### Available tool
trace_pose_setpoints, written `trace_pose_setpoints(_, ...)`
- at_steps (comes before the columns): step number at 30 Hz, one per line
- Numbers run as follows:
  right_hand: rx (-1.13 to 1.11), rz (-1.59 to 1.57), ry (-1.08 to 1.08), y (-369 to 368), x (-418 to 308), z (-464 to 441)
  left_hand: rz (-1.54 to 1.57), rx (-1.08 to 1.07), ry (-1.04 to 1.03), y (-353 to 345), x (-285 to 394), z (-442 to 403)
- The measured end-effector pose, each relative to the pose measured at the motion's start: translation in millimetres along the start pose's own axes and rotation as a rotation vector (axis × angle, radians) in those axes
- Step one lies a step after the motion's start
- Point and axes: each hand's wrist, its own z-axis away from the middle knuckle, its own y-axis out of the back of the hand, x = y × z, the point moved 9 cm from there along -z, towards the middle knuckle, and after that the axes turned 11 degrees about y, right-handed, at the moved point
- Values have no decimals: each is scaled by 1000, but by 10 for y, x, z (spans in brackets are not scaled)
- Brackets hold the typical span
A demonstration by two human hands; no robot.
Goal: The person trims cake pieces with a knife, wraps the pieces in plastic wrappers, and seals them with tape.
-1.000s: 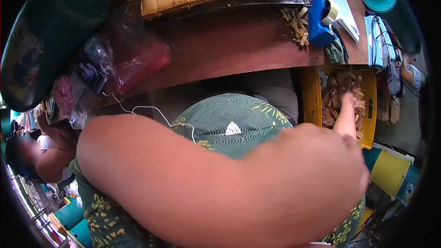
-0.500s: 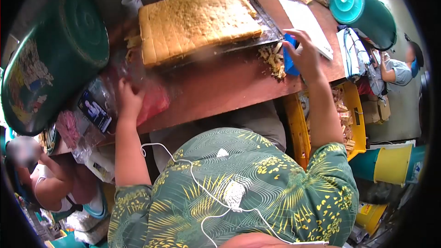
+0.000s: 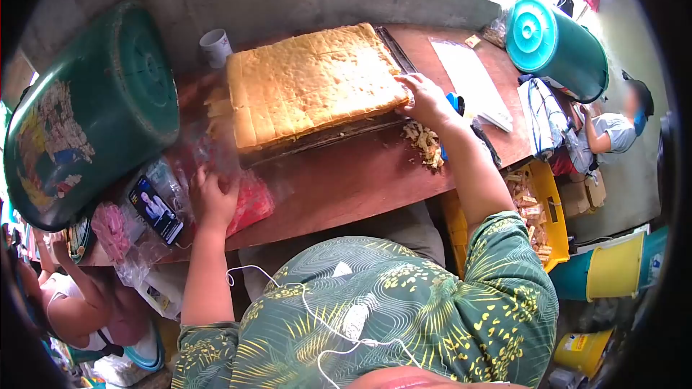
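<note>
A large golden sheet cake point(image 3: 313, 79), scored with cut lines, lies on a dark baking tray point(image 3: 395, 49) on the reddish-brown table. My right hand point(image 3: 430, 104) is at the cake's right front corner, thumb and fingers curled around its edge. Beside that wrist are crumbled cake scraps point(image 3: 424, 145) and a blue object point(image 3: 455, 103), partly hidden by my arm. My left hand point(image 3: 215, 198), fingers apart, rests on red and clear plastic bags point(image 3: 251, 203) left of the cake. A phone point(image 3: 155, 209) showing a picture lies left of that hand.
A large green drum point(image 3: 86, 119) stands at the left, with a white cup point(image 3: 215, 47) behind the cake. A white board point(image 3: 472, 83) and teal bucket point(image 3: 555, 47) are at the right. A yellow crate point(image 3: 555, 209) holds wrapped pieces below the table edge. Two people sit nearby.
My right hand has moved left from beside the blue object to the cake's corner. My left hand stays on the plastic bags. The view has tilted up, showing more wall and window.
</note>
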Motion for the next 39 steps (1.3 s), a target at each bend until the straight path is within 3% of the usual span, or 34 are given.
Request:
trace_pose_setpoints(7, 212, 208, -17, 211, 164, 41, -10, 27, -22, 1, -25, 28)
trace_pose_setpoints(12, -37, 20, -168, 100, 384, 30, -9, 43, -36, 44, 29, 18)
trace_pose_setpoints(15, -136, 64, -166, -17, 314, -154, -10, 32, -28, 37, 55, 19)
trace_pose_setpoints(20, -86, -62, -277, -82, 596, -202, -62, 64, -44, 2, -9, 18)
trace_pose_setpoints(21, 18, -163, -314, -29, 661, -149, -24, 49, -31, -19, -62, 10)
trace_pose_setpoints(23, 223, -809, -575, -109, 773, 109, 55, 17, -7, -76, -177, -21)
trace_pose_setpoints(26, 530, -1761, -492, -288, 557, 391, 136, -5, 42, -131, -312, -66)
trace_pose_setpoints(30, 781, -1970, -578, -341, 266, 805, 63, -43, 20, -246, -453, -128)
trace_pose_setpoints(33, 786, -2028, -599, -418, 242, 992, 337, -331, 315, -267, -718, -407)
trace_pose_setpoints(36, 750, -2055, -650, -547, 285, 1098, 1465, -67, 529, 71, -398, -470)
trace_pose_setpoints(39, 693, -2100, -631, -582, 246, 1128, 1288, -171, 131, 234, 728, -165)
